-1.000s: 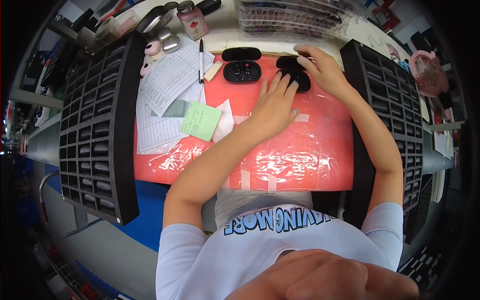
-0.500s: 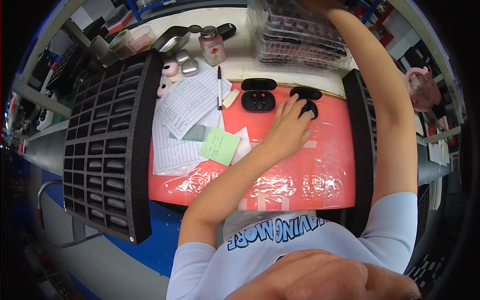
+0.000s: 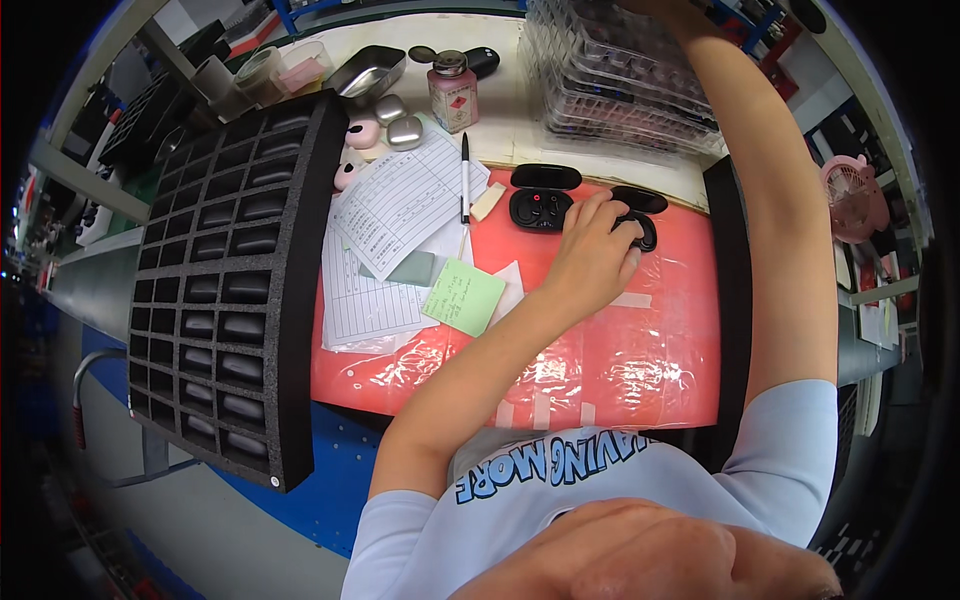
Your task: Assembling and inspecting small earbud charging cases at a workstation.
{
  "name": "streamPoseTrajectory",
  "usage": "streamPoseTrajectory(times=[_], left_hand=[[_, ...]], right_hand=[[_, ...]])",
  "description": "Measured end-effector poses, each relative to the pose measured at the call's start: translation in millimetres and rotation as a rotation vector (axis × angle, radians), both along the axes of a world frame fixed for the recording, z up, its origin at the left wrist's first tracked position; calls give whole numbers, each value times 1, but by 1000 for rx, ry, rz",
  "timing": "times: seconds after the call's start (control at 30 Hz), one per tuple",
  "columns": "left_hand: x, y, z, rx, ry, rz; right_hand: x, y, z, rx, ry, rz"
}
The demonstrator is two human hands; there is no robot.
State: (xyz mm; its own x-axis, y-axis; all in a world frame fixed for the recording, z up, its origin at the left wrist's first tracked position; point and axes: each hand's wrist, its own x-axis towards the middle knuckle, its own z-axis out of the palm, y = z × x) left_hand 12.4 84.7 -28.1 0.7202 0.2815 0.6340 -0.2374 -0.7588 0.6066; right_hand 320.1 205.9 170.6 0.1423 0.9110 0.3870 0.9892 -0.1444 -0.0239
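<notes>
On the pink mat, my left hand (image 3: 592, 246) has its fingers curled over a black earbud charging case (image 3: 648, 232), gripping it. The lid of that case stands up behind the fingers, which hide most of its inside. Just left of it a second black earbud case (image 3: 540, 208) lies with its lid raised, a small red light and earbuds inside. My right arm reaches far forward, and my right hand (image 3: 655, 6) is at the top edge of the view, by a stack of clear plastic trays (image 3: 625, 90). Its fingers cannot be made out.
A black foam rack (image 3: 215, 290) of compartments stands at left. Printed sheets (image 3: 400, 200), a green sticky note (image 3: 465, 297), a pen (image 3: 465, 180) and an eraser (image 3: 488, 202) lie beside the cases. Behind are a pink bottle (image 3: 453, 95), a metal tray (image 3: 368, 72) and silver cases (image 3: 405, 132).
The whole view has shifted, so the table appears slightly more to the right. My left fingers have curled more around the right-hand case. My right hand remains at the top edge.
</notes>
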Motion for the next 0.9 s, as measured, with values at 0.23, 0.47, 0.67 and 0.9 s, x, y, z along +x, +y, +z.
streamPoseTrajectory(times=[0.23,0.47,0.67,0.9], left_hand=[[4,3,9,-23,-89,-23],[-10,-6,39,166,-494,184],[-3,-33,21,186,-45,-19],[3,-26,2,-616,208,-252]], right_hand=[[-15,-43,22,205,484,-8],[-156,-218,-24,-163,617,143],[-163,-282,-106,-403,913,56],[-146,-288,-139,-262,1430,14]])
